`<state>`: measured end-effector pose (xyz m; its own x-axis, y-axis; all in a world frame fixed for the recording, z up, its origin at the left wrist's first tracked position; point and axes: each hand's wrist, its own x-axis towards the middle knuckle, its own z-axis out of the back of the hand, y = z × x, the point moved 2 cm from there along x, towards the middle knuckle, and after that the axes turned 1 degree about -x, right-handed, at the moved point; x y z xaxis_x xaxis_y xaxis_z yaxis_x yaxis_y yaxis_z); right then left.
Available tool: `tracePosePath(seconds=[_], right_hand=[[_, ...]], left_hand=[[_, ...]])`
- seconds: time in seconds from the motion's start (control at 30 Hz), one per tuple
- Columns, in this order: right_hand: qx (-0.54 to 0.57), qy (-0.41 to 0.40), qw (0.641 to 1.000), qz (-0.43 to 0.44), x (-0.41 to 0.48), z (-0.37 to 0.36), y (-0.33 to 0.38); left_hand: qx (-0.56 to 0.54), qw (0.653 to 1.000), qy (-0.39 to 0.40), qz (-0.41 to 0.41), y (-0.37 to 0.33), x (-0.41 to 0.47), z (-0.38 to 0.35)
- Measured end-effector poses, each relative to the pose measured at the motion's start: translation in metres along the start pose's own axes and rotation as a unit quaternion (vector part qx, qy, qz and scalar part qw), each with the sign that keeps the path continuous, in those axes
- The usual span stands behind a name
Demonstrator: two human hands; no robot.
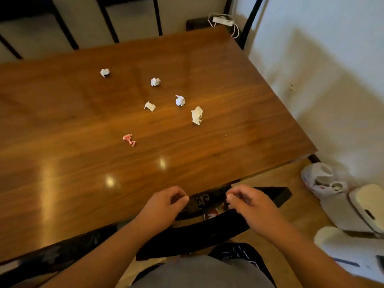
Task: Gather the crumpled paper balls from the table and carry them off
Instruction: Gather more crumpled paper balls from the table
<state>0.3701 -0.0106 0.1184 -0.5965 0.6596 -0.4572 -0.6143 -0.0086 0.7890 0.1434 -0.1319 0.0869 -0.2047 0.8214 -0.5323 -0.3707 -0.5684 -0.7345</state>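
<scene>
Both hands hung at the table's [62, 183] near edge, left [166, 204] and right [249, 204] loosely curled, empty; paper balls [180, 100] lay well beyond them.

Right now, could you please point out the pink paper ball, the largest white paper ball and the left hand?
pink paper ball [129, 139], head view, its middle.
largest white paper ball [197, 115], head view, its centre.
left hand [166, 203], head view, its back.

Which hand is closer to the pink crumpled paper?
Left. The left hand sits at the near table edge, almost directly below the pink crumpled paper. The right hand hangs off the table, farther right.
</scene>
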Motion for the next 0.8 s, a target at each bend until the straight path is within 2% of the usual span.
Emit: tracePosePath(seconds=[0.17, 0.27, 0.53, 0.7, 0.8], right_hand=[[-0.001, 0.159, 0.986, -0.039, 0.1, 0.016, 0.006], [-0.069, 0.191, 0.978, -0.037, 0.152, 0.021, 0.009], [-0.231, 0.049, 0.969, 0.075, 0.279, 0.032, 0.032], [-0.27, -0.012, 0.955, 0.119, 0.33, 0.026, 0.048], [-0.295, -0.044, 0.944, 0.139, 0.346, 0.019, 0.052]], left_hand=[[0.128, 0.988, -0.043, 0.076, 0.03, 0.051, 0.011], [0.176, 0.97, -0.099, 0.134, 0.04, 0.068, 0.005], [0.214, 0.934, -0.2, 0.202, 0.048, 0.117, 0.004], [0.242, 0.923, -0.242, 0.178, 0.058, 0.138, 0.02], [0.219, 0.904, -0.328, 0.163, 0.063, 0.145, 0.044]])
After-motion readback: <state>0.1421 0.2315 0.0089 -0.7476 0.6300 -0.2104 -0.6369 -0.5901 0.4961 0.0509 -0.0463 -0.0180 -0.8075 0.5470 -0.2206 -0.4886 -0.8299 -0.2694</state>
